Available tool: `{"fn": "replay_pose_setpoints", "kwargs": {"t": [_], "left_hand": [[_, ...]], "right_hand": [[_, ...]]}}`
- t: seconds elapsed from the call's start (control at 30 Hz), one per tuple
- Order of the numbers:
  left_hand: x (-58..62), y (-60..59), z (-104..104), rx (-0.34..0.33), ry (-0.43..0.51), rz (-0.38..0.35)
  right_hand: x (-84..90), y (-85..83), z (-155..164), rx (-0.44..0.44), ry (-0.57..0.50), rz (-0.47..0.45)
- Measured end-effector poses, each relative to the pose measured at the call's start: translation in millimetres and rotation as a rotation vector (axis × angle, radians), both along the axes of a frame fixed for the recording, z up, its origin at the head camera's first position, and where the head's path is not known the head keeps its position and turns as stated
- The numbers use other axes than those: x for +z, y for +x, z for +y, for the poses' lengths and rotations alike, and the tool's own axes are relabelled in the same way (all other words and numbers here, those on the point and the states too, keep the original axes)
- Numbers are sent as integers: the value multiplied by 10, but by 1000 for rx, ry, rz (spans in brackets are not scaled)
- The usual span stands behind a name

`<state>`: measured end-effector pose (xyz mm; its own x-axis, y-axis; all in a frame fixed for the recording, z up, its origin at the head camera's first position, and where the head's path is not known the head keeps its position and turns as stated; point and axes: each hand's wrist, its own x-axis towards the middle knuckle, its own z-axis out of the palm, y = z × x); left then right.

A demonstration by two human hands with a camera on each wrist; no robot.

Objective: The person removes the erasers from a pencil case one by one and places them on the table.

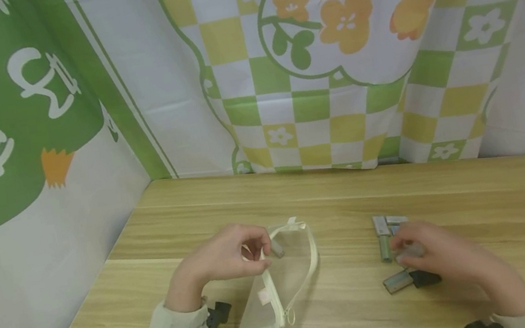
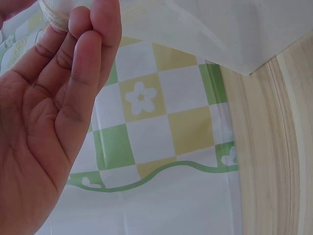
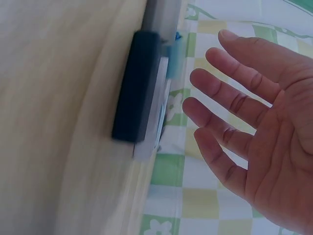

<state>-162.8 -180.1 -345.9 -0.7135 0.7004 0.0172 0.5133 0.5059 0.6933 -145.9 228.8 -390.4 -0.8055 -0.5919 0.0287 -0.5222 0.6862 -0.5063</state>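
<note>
At lower centre of the head view, the left hand pinches the rim of a white mesh pouch lying on the wooden table (its mouth held open). Lower right, the right hand hovers with fingers spread over small tubes, holding nothing.

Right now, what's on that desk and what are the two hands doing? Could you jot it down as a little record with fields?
Surface: wooden table
Backdrop: green and yellow checked cloth
Left hand: pinches the rim of a white mesh pouch, zip open
Right hand: fingers straight, over small grey and black items, gripping nothing
Pouch contents: cannot tell
</note>
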Motion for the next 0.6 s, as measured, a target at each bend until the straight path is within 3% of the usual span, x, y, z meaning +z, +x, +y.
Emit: {"fn": "replay_pose_setpoints", "kwargs": {"t": [0.6], "left_hand": [[-2,8,8,1,-1,-1]], "right_hand": [[-8,-158,-407,92,-37,96]]}}
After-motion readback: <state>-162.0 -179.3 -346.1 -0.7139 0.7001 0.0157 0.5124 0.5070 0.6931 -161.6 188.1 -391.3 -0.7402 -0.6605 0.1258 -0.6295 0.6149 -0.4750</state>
